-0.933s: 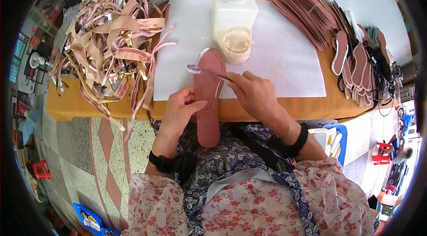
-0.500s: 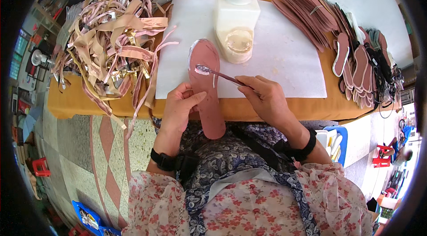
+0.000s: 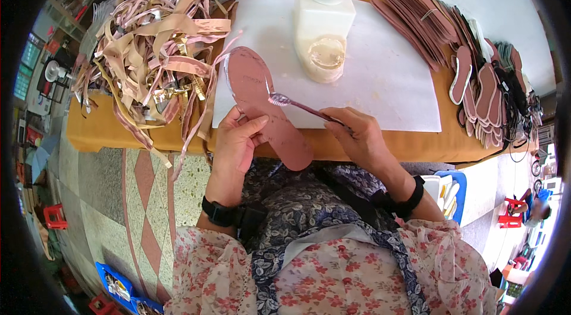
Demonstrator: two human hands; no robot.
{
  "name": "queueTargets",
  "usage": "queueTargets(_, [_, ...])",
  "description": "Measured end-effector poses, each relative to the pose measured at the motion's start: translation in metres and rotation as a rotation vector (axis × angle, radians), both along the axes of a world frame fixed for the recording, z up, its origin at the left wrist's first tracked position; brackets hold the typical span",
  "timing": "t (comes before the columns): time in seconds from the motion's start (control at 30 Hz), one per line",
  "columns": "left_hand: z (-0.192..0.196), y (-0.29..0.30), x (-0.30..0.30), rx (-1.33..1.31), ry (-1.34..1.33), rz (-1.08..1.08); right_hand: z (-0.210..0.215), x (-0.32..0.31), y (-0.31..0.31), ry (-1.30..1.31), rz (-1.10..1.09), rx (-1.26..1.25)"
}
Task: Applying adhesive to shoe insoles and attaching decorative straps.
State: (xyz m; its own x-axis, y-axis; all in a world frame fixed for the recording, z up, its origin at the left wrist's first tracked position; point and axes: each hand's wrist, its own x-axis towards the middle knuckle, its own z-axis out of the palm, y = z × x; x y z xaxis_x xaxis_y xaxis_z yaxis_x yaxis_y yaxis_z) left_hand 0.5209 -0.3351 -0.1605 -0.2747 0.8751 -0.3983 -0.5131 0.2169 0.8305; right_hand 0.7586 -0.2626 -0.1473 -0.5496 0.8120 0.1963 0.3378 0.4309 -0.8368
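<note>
A reddish-brown insole [image 3: 256,86] is pinched at its middle by my left hand [image 3: 238,139], thumb on top and fingers beneath. It tilts with its wide end up to the left and its heel end toward my lap. White glue lines part of its edge. Between the fingers of my right hand [image 3: 360,136] is the handle of a toothbrush [image 3: 303,107]. The brush's whitish bristles are at the insole's right edge, near the narrow waist. Beyond my hands, a cream glue bottle [image 3: 324,18] with an open, crusted cup at its front stands on a white sheet [image 3: 386,77].
A heap of tan and pink straps [image 3: 160,59] with gold buckles covers the table's left side. Stacked brown insoles [image 3: 416,18] lie at the back right, beside white-edged insoles [image 3: 488,95] and black straps. A blue bin [image 3: 458,196] stands below the right table edge.
The insole has turned anticlockwise, its wide end swinging left. The brush has moved from the middle of the wide end down to the right edge near the waist.
</note>
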Motion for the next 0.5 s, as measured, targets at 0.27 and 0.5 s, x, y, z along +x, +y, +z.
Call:
queueTargets(0.27, [-0.006, 0.002, -0.007, 0.080, -0.059, 0.009, -0.011, 0.013, -0.007, 0.003, 0.034, -0.020])
queueTargets(0.5, [-0.012, 0.005, -0.007, 0.092, -0.074, 0.128, -0.008, 0.028, -0.015, -0.030, 0.067, -0.110])
